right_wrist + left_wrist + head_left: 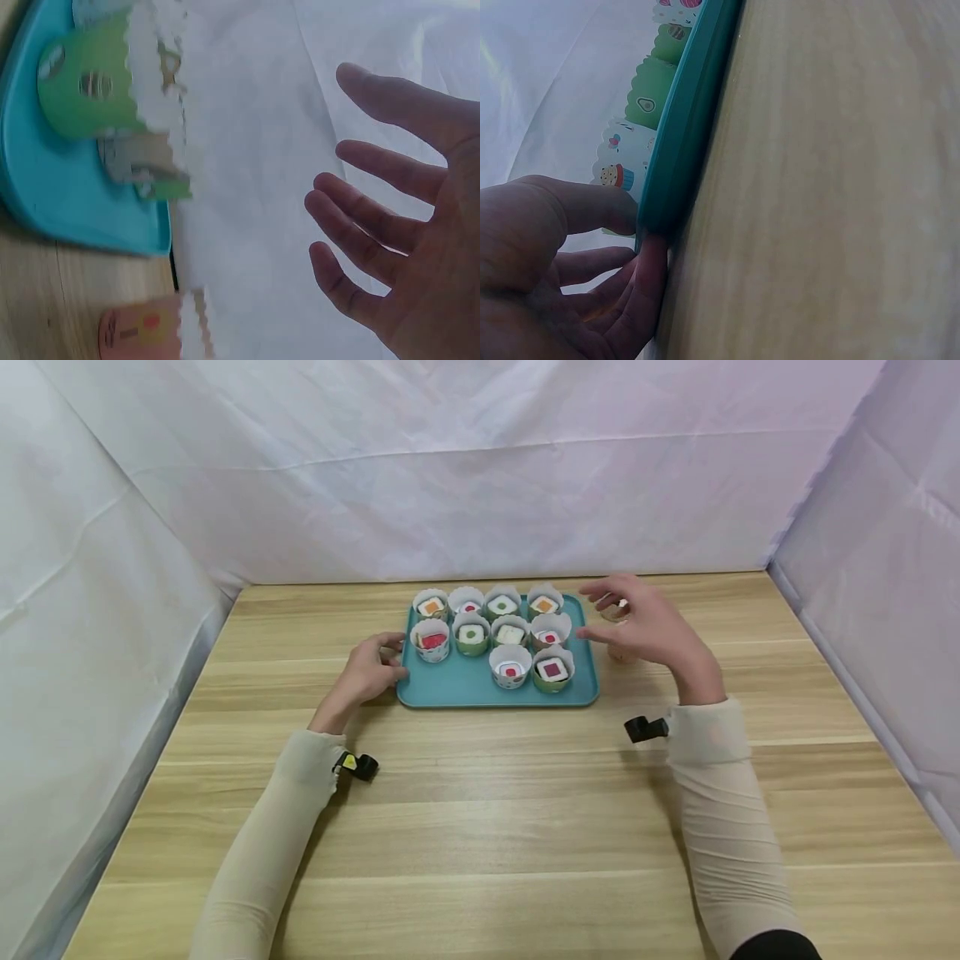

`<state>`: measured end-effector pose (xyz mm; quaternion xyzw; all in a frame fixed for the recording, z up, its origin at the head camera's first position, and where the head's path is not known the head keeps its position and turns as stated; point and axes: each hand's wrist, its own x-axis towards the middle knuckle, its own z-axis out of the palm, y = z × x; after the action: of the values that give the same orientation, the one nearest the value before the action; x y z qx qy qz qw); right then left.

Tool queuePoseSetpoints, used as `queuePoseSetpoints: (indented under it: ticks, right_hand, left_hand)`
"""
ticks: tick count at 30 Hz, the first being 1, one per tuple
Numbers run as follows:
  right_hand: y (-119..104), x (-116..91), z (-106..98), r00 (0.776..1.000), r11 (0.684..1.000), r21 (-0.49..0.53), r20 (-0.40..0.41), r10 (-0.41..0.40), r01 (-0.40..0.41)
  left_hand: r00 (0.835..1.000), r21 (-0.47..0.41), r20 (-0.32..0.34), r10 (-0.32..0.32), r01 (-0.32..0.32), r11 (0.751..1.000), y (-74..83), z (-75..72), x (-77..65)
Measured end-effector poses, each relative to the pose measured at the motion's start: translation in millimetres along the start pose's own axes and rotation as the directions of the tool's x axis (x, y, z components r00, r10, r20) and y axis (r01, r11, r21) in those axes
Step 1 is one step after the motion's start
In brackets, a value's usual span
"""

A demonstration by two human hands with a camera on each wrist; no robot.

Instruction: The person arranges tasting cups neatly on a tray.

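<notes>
A teal tray (pixel 450 687) holds several paper cups, green or white patterned, with small pieces inside: white squares with coloured centres, such as the maroon-centred piece (pixel 552 670), and a red piece (pixel 432 642) at the left. My left hand (pixel 367 670) pinches the tray's left edge; the left wrist view shows the thumb (pixel 600 204) at the rim and fingers against its outer side. Above the tray's right edge hovers my right hand (pixel 648 622), fingers spread and holding nothing. Below it a pink paper cup (pixel 142 330) stands on the table, mostly hidden in the head view.
The wooden table (pixel 480 827) extends in front of the tray. White cloth (pixel 480 485) hangs behind the table and at both sides. A small black camera (pixel 647 728) sticks out from the right sleeve, another (pixel 365 767) from the left.
</notes>
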<state>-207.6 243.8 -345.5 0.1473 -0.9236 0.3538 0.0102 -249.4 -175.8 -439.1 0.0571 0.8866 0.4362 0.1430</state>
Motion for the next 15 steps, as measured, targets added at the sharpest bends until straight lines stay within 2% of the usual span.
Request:
queuePoseSetpoints:
  ticks: [7,15]
  right_hand:
    - [29,-9,-18,0.995,0.994,0.053,-0.014,0.1,-0.099]
    - [58,-14,-24,0.989,0.989,0.001,0.015,0.146,-0.146]
  left_hand:
    - [1.0,-0.01,-0.005,0.002,-0.002,1.0,0.3,-0.7,-1.4]
    - [1.0,-0.004,-0.004,0.007,-0.007,1.0,0.4,-0.2,-0.1]
